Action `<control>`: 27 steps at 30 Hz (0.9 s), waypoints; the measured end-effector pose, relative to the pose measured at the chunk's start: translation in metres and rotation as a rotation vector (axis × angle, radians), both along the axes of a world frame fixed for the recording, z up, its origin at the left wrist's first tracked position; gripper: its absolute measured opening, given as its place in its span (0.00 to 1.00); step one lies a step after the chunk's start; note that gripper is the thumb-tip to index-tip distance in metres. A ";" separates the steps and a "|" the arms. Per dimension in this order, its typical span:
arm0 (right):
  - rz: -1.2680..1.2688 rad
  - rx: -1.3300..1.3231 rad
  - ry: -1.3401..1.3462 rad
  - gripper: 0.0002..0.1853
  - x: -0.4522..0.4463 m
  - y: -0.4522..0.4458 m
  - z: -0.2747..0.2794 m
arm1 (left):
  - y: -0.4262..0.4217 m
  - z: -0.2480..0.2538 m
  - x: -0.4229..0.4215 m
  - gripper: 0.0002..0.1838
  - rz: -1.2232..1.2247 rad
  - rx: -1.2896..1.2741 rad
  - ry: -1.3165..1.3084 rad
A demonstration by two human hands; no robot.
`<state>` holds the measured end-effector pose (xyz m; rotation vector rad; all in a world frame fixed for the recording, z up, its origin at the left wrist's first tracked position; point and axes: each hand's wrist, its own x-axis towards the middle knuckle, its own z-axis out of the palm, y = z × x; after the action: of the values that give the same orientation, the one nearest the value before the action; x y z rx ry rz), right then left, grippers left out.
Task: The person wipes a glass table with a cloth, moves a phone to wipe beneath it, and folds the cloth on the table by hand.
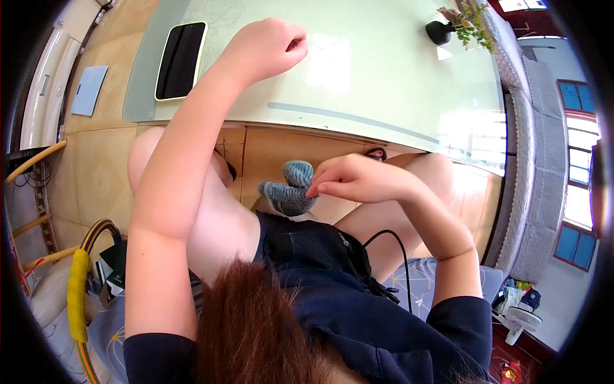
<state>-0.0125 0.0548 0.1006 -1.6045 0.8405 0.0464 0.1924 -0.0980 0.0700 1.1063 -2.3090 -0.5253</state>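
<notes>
My right hand (352,179) is above my lap, its fingers and thumb closed on the right edge of a small blue-grey knitted piece (286,197). The piece has a rounded part sticking up at its top and a narrower end pointing left. What it is meant to be, I cannot tell. My left hand (274,48) is raised higher up, over the glass-topped table, with its fingers curled into a fist. Whatever that fist may hold is hidden or too thin to see.
A phone (181,61) lies on the left part of the pale table (384,96). A small dark vase (439,32) with a plant stands at its far right. A black cable (404,259) loops beside my right thigh. A yellow-wrapped hoop (78,294) stands at lower left.
</notes>
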 end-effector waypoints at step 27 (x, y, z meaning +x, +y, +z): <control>-0.502 -1.338 0.130 0.13 -0.059 -0.083 -0.028 | -0.011 -0.011 -0.028 0.20 0.086 0.395 0.001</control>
<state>-0.0719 -0.0283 0.0724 -2.5374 1.5025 -0.9586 0.1645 -0.1088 0.0594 1.3760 -2.1987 -0.9764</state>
